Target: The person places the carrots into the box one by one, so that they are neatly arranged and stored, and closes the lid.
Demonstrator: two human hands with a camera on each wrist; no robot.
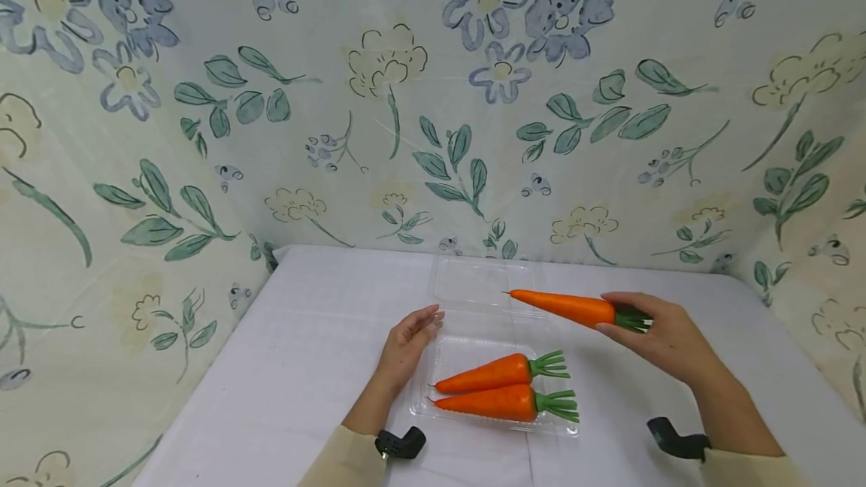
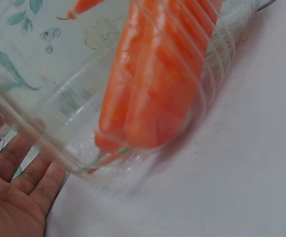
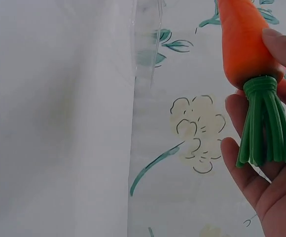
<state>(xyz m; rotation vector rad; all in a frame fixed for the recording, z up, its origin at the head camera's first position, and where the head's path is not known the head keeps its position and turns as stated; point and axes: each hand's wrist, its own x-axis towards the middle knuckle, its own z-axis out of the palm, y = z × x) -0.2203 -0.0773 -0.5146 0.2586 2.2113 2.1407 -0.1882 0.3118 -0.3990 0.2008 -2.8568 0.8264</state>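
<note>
Right of the tray [image 1: 467, 355], right hand [image 1: 666, 331] round a carrot [image 1: 561, 307]; left hand [image 1: 406, 348] loose by left edge.

two carrots [image 1: 504, 391]: in clamshell base [image 1: 449, 355], side by side
lid [image 1: 467, 284]: behind base, on table [image 1: 271, 397]
third carrot [image 1: 564, 307]: in right hand [image 1: 666, 329]
left hand [image 1: 406, 340]: near base's rear left corner

head cam's my cleanest feed: soft, even, medium-bright light, can't tell where from. there's a faint fuzzy shadow on the white cloth [image 1: 609, 374] below the raised carrot [image 1: 561, 307], and small glints along the clear tray [image 1: 567, 430]. both wrist feeds look dimmer and greyer to me. left one's the worst, with two carrots [image 2: 158, 89] looking soft behind the tray's plastic and pale streaks across its ribs. right one's crisper on the green stalks [image 3: 257, 128], but the cloth there is a grey blur.
</note>
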